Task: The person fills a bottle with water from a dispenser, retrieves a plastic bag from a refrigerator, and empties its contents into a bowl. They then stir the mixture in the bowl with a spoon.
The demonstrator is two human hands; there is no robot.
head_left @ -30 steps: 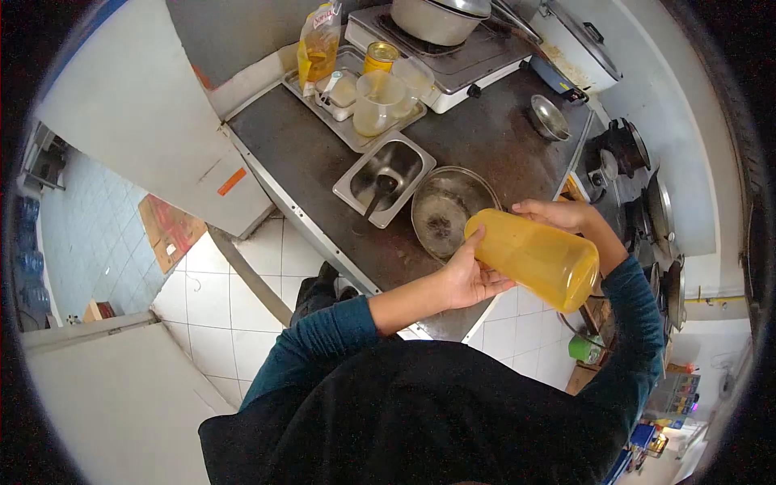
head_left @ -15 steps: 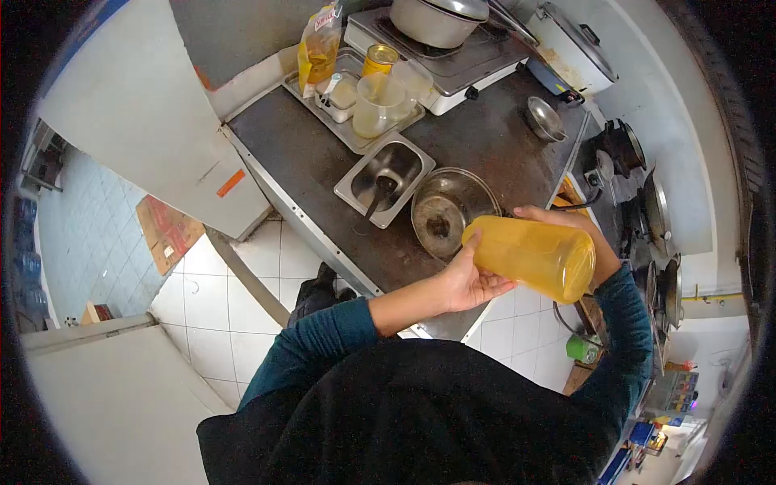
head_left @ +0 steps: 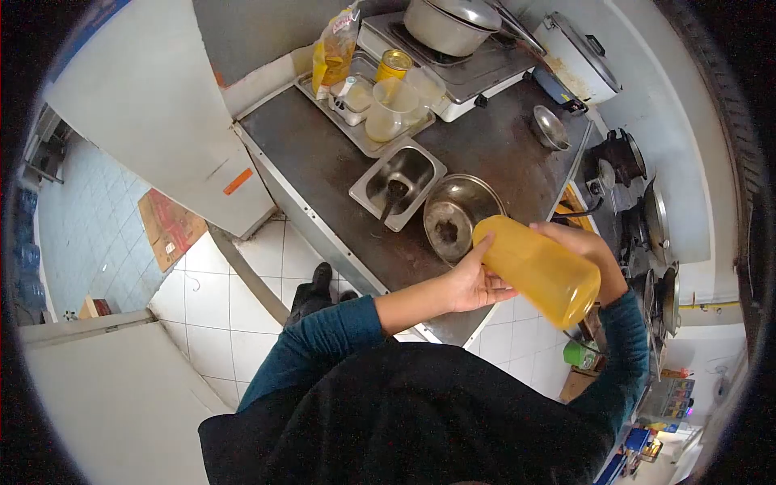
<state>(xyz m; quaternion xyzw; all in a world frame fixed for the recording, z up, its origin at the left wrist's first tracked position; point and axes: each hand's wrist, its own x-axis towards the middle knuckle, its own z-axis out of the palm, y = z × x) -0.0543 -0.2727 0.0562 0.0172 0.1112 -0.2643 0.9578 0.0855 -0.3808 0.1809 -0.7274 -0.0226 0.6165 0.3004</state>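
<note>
Between my two hands is a large see-through bottle point(head_left: 537, 271) of yellow stuff, its rounded base toward me and to the right. My left hand point(head_left: 478, 284) grips its left end, thumb on top and fingers curled beneath. From the far right side my right hand point(head_left: 578, 242) holds it, partly hidden behind it. The bottle's other end points at a round metal bowl point(head_left: 465, 194) with pale residue inside; I cannot make out its mouth. Left of the bowl stands a rectangular steel container point(head_left: 413, 155) with a dark-handled utensil point(head_left: 393, 196) in it.
A metal tray point(head_left: 380, 147) holds a plastic measuring jug point(head_left: 391, 111), a yellow can point(head_left: 394, 65) and a yellow bag point(head_left: 333, 56). Behind are a stove point(head_left: 465, 89) with a pot point(head_left: 449, 31), a small metal bowl point(head_left: 550, 128) and a large lidded pot point(head_left: 578, 61). Pans hang right.
The bottle has swung so that its base sits lower and closer to me, and my right hand has turned with it. The view has shifted slightly, moving the counter items rightward.
</note>
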